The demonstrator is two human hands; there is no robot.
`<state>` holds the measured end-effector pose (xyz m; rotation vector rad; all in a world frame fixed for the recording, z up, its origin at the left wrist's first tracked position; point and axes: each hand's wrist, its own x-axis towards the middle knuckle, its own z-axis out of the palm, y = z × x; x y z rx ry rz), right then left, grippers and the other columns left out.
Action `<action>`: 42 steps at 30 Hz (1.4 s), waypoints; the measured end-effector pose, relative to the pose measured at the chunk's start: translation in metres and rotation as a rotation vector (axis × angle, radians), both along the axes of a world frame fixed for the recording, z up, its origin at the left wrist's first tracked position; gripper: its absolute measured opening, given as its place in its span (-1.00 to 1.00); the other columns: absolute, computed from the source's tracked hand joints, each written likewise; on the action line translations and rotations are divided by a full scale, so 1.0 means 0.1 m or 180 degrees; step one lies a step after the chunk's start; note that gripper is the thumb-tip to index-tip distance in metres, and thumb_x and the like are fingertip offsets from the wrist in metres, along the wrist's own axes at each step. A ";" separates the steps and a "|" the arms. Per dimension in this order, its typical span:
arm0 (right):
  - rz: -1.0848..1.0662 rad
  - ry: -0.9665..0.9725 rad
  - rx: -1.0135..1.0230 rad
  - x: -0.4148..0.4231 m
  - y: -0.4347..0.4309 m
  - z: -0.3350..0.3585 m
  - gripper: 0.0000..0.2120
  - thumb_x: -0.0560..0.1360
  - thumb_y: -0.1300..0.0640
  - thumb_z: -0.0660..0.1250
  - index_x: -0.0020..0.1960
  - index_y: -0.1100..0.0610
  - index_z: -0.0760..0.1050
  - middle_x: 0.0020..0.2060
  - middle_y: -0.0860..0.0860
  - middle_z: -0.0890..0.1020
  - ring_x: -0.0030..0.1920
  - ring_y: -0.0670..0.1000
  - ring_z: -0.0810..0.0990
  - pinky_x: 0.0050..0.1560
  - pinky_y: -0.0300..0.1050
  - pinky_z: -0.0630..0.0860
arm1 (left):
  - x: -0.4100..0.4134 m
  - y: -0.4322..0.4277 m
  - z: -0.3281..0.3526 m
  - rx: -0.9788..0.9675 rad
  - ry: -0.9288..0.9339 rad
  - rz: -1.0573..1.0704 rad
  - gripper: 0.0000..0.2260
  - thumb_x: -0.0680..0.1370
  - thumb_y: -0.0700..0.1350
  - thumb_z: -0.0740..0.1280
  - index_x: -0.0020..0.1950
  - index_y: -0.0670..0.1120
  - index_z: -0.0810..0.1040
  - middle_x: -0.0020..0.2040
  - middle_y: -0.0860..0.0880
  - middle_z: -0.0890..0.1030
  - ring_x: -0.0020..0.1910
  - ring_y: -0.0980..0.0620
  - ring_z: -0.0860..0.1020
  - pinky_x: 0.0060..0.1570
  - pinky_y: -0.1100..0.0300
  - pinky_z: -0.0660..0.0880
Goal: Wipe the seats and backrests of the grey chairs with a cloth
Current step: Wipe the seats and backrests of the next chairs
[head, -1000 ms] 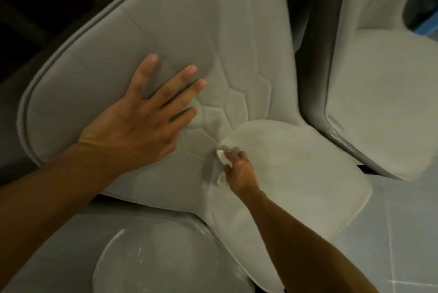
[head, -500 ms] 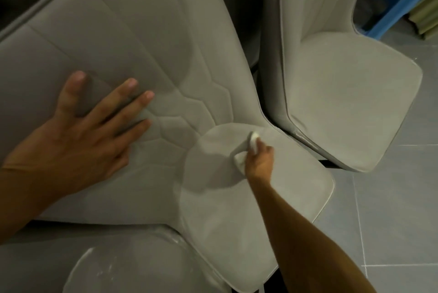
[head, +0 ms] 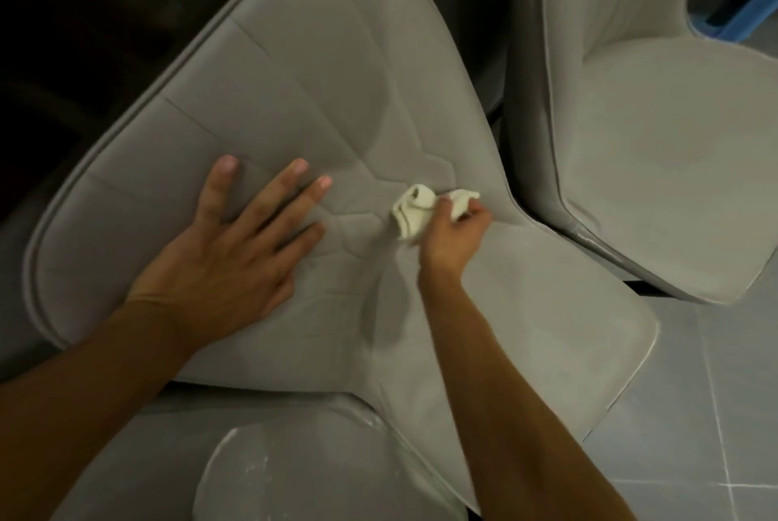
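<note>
Cream cloth [head: 414, 211] is bunched in the curled fingers of the right hand [head: 452, 238] and pressed against the grey chair [head: 337, 69] backrest, just right of the left hand [head: 235, 251], which is laid flat, fingers spread.

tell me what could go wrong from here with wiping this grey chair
The cloth is bunched small in the grip of the right hand, so strokes could leave strips of the wide backrest unwiped. The left hand lies flat on the backrest, so the patch beneath it might be skipped.
</note>
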<state>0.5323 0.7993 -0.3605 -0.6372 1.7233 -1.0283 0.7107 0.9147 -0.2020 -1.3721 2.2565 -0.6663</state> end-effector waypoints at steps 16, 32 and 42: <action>0.0482 0.0954 0.0302 -0.22 0.77 -0.51 -0.61 0.48 0.30 0.28 0.31 0.24 0.45 0.13 0.24 0.51 0.13 0.24 0.50 0.22 -0.02 0.37 | 0.02 0.00 -0.02 0.0025 -0.0089 0.0015 -0.46 0.60 0.08 0.14 0.55 -0.07 0.40 0.65 -0.23 0.06 0.63 -0.28 0.03 0.45 -0.46 -0.29; 0.4240 0.1071 0.0028 -0.77 1.38 -0.93 -0.64 0.41 0.30 0.29 0.12 0.04 0.66 0.11 0.05 0.60 0.10 0.09 0.60 0.15 -0.19 0.49 | -0.01 -0.02 0.04 0.0062 -0.0262 0.0032 -0.46 0.56 0.12 0.21 0.53 -0.03 0.43 0.65 -0.24 0.04 0.63 -0.29 0.00 0.43 -0.45 -0.35; 0.2393 0.1764 -0.0033 -0.90 1.21 -0.81 -0.57 0.52 0.36 0.25 0.37 0.15 0.46 0.18 0.09 0.45 0.05 -0.05 0.43 0.20 -0.23 0.36 | 0.01 -0.02 0.03 0.0135 -0.0440 -0.0010 -0.46 0.62 0.10 0.04 0.58 -0.03 0.33 0.65 -0.26 -0.03 0.62 -0.34 -0.06 0.40 -0.48 -0.39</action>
